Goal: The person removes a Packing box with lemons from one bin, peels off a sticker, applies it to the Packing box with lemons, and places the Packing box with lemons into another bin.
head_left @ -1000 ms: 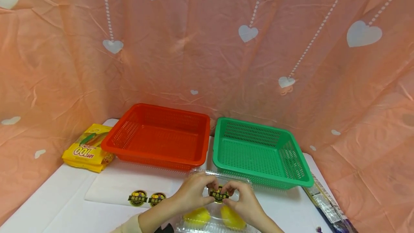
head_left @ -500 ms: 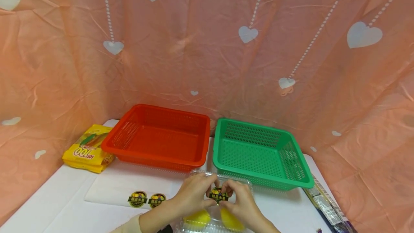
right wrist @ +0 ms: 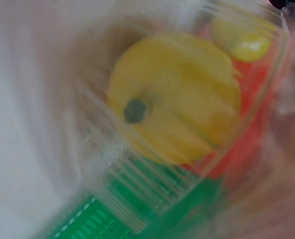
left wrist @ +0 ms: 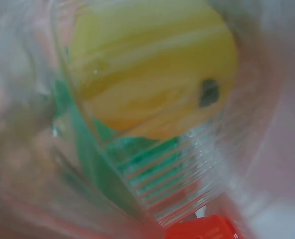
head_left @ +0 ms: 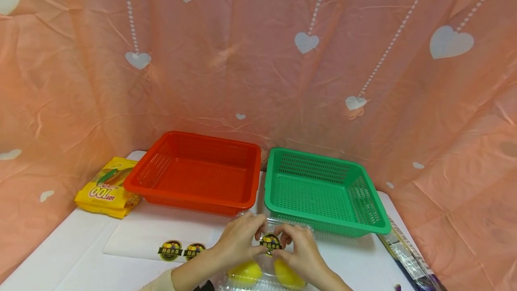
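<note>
A round black-and-gold fruit sticker (head_left: 270,243) lies between both hands over the lid of a clear plastic clamshell box (head_left: 266,284). My left hand (head_left: 239,240) pinches the sticker's left edge between curled fingers and thumb. On its right edge, my right hand (head_left: 300,249) does the same. Two yellow fruits sit inside the box, a left fruit (head_left: 245,273) and a right fruit (head_left: 288,275). Through the blurred plastic, each wrist view shows a yellow fruit (left wrist: 152,69) with a dark stem spot; hand contact is unclear there.
Behind the box stand a red basket (head_left: 202,178) and a green basket (head_left: 323,192). At left is a yellow snack packet (head_left: 107,190). A white sheet (head_left: 137,232) bears two more stickers (head_left: 170,250). Flat printed packaging (head_left: 408,253) lies at the right edge.
The hands have shifted only slightly around the sticker, and their fingertips stay at its edges. The head view has moved a little; the baskets and packet stay put.
</note>
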A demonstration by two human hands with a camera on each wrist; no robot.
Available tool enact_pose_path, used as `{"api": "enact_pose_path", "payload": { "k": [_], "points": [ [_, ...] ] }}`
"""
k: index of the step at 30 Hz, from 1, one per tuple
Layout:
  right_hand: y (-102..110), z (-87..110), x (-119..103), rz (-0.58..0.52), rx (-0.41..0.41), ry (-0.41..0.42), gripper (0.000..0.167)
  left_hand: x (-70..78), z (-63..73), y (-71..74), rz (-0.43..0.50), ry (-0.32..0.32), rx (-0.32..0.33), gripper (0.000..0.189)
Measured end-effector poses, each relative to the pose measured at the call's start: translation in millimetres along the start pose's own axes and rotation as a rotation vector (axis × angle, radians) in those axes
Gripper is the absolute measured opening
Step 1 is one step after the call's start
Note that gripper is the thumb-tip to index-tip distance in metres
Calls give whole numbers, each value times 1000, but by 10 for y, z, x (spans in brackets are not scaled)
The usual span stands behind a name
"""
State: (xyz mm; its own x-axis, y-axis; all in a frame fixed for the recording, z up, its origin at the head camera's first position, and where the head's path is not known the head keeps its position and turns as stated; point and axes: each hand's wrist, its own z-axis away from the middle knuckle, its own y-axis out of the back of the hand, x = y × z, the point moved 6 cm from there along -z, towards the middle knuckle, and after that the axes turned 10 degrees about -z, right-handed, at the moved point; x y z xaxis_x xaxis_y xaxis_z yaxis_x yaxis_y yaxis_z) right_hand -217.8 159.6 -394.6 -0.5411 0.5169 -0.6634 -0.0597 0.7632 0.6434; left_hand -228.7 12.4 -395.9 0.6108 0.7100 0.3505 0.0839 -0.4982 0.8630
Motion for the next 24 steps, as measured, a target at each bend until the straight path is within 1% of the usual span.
{"api": "enact_pose_path", "payload": {
  "k": [3, 5, 10, 14, 18, 21, 24],
  "points": [
    [13, 19, 1, 19, 24, 10, 37, 26, 2, -22, -47, -52, 1, 24],
    [15, 30, 6, 40, 39, 22, 39, 38, 5, -37, -58, -75, -6, 17],
    [17, 59, 11, 121, 98, 81, 46, 45, 22, -47, -50, -93, -22, 12],
    [14, 80, 15, 198, 128, 112, 54, 57, 51, -25, -73, -128, -19, 16],
    [6, 111, 23, 283, 122, 100, 58, 60, 96, 6, -94, -168, -3, 17],
    [8, 133, 25, 333, 117, 89, 61, 27, 105, 24, -86, -157, 14, 26],
    [3, 144, 30, 362, 111, 73, 65, -30, 91, 18, -71, -115, 15, 44]
  ]
}}
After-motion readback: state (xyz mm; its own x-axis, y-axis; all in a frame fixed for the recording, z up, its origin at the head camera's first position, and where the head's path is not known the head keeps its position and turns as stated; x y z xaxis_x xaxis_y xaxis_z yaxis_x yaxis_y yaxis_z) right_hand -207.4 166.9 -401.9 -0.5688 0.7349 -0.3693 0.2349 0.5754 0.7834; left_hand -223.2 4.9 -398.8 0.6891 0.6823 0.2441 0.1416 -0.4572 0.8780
